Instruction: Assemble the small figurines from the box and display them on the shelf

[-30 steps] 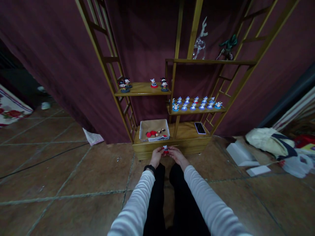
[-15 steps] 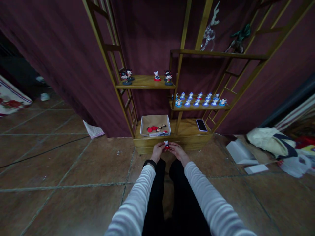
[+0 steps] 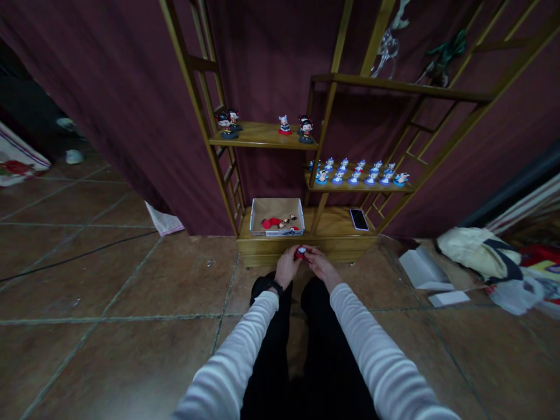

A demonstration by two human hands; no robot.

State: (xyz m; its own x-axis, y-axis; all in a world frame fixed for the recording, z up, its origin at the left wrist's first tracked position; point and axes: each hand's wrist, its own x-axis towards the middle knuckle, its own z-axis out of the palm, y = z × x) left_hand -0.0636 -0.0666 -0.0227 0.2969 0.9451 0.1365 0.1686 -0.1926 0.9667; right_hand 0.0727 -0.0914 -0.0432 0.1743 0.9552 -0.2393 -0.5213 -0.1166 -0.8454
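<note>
Between my two hands is a small figurine (image 3: 300, 252) with a red base, in front of the low bottom shelf. My left hand (image 3: 287, 267) grips it from the left, fingers closed. From the right, my right hand (image 3: 320, 263) pinches it too. Just beyond them stands an open cardboard box (image 3: 276, 207), holding red pieces (image 3: 272, 223) and several small dark-haired figure parts (image 3: 286, 221). A similar grey-white figurine on a red base (image 3: 284, 125) stands on the upper left shelf, beside dark-haired figurines (image 3: 305, 132).
Rows of blue-and-white figurines (image 3: 354, 177) fill the right middle shelf. A phone (image 3: 359, 219) lies on the bottom shelf. Above are a glass deer (image 3: 387, 49) and a dark green statue (image 3: 441, 61). White boxes (image 3: 424, 269) and bags (image 3: 481, 254) lie on the floor at right.
The figurine has been tilted in my hands, so its top now faces me more. Both hands have moved slightly right and up in view, and the camera has shifted a little.
</note>
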